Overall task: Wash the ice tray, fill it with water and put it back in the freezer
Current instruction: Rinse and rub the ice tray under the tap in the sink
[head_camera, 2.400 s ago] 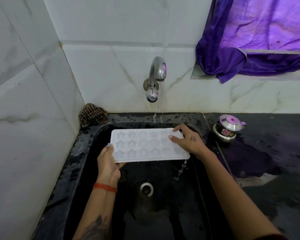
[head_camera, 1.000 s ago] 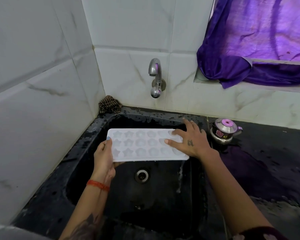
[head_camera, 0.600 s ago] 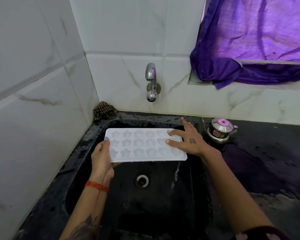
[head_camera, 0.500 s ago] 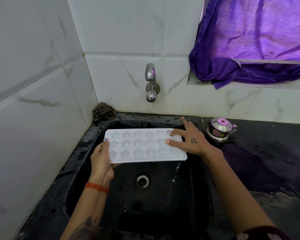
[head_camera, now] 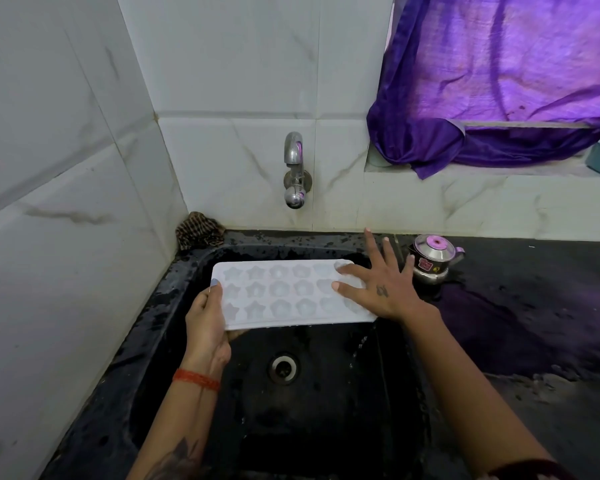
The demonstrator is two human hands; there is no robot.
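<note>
Head view. The tray [head_camera: 284,292] is held level over the sink [head_camera: 174,289], cavities up, its long axis running from one hand across to the other. The left hand [head_camera: 207,322] grasps the tray's left end, thumb on top, fingers underneath. The right hand [head_camera: 378,289] lies flat and released on the tray's right end, fingers spread, gripping nothing. The tap [head_camera: 294,169] stands beyond the tray, away from both hands; no stream is visible. Drops fall from the tray's right corner. Judgement: filling requires moving the tray forward under the spout; the right hand lies nearer the tap.
</note>
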